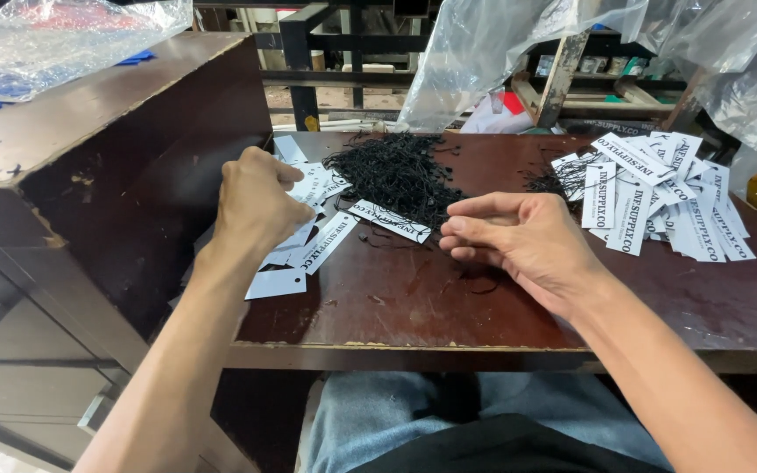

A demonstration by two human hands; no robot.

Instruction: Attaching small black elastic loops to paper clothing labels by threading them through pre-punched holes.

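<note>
My left hand [256, 200] rests on a loose heap of white paper tags [308, 241] at the left of the dark wooden table [396, 307], fingers curled down onto the tags. My right hand [519, 238] hovers just right of a tangled pile of black strings [396, 175], fingers pinched together near the pile's edge; whether a thin string sits between them I cannot tell. One white tag [392, 223] lies partly under the strings, between both hands.
A larger stack of white tags with black strings [659, 197] lies at the table's right. A tall dark wooden cabinet [89, 175] stands at the left. Clear plastic bags [501, 52] hang behind the table. My lap in jeans [413, 412] is below the table edge.
</note>
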